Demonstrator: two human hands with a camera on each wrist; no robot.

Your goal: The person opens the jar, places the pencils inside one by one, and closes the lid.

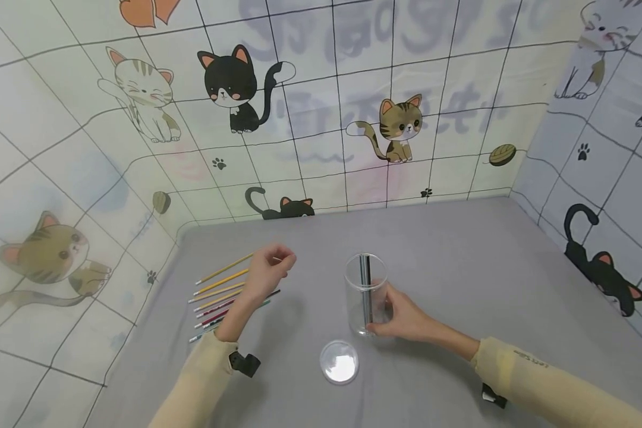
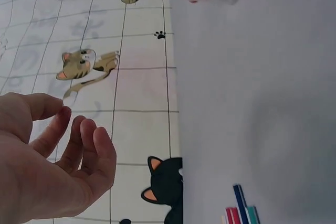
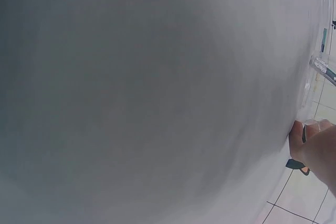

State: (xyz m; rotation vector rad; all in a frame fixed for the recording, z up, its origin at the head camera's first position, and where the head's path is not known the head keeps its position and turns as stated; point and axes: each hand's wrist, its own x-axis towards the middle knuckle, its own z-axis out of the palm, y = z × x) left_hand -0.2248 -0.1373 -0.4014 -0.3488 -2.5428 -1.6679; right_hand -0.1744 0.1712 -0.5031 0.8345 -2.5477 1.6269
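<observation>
My right hand [image 1: 406,315] grips a clear cylindrical jar [image 1: 355,306] low on its side; the jar stands upright on the grey cloth. A few dark and teal pencils [image 1: 365,291] lean inside it. To the left, my left hand [image 1: 270,270] hovers over the far ends of a row of pencils [image 1: 219,291], yellow, red, dark and teal, laid side by side. In the left wrist view that hand [image 2: 68,156] has loosely bent fingers, thumb and index tips meeting, with nothing visible between them. The right wrist view shows the right hand [image 3: 315,148] only at its edge.
A round clear lid [image 1: 339,362] lies on the grey cloth [image 1: 449,255] in front of the jar. Behind and at both sides rise walls of white gridded fabric [image 1: 321,131] printed with cats.
</observation>
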